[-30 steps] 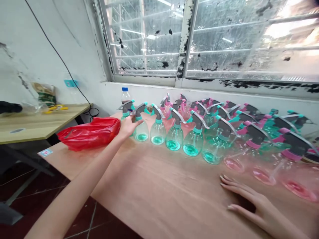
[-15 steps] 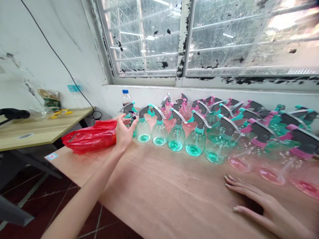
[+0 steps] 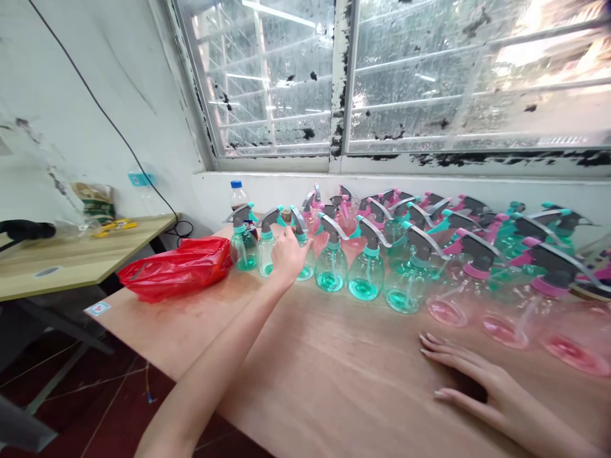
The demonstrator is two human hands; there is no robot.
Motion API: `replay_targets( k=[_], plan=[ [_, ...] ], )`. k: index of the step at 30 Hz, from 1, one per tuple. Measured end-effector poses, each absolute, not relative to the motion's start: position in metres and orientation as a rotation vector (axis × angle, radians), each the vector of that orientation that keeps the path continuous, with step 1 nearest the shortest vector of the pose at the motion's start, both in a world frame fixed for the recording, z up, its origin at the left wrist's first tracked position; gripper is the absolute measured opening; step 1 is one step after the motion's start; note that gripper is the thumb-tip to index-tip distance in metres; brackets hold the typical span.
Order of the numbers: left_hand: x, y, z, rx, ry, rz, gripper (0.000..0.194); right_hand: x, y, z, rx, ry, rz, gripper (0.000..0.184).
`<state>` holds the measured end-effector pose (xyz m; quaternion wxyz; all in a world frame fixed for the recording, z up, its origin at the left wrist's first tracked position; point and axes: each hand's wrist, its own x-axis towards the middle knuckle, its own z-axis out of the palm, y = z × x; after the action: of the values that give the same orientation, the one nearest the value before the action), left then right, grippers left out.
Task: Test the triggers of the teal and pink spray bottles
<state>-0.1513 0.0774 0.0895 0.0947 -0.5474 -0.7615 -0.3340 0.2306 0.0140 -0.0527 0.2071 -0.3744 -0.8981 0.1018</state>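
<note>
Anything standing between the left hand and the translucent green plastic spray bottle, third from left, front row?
Nothing visible. The left hand is at that translucent green spray bottle, on its near side. The second green bottle and fourth green bottle stand to either side, not in between.

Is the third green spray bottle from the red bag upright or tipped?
Upright: the third bottle has its base on the table and its spray head on top, though the left hand partly hides it.
</note>
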Motion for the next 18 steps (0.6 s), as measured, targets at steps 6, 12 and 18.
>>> replay_targets(
  k=[6, 12, 18],
  plan=[
    [-0.156, 0.068, 0.101, -1.649, -2.323, -0.852, 0.037, 0.230, 0.014, -0.052, -1.060, -2.465, 0.377, 0.051],
    [-0.160, 0.024, 0.118, -1.870, -2.325, -0.829, 0.023, 0.226, 0.012, -0.049, -1.033, -2.422, 0.424, 0.049],
    [-0.147, -0.038, 0.116, -2.453, -2.195, -0.923, 0.036, 0.222, 0.011, -0.043, -1.011, -2.414, 0.473, 0.050]
  ],
)
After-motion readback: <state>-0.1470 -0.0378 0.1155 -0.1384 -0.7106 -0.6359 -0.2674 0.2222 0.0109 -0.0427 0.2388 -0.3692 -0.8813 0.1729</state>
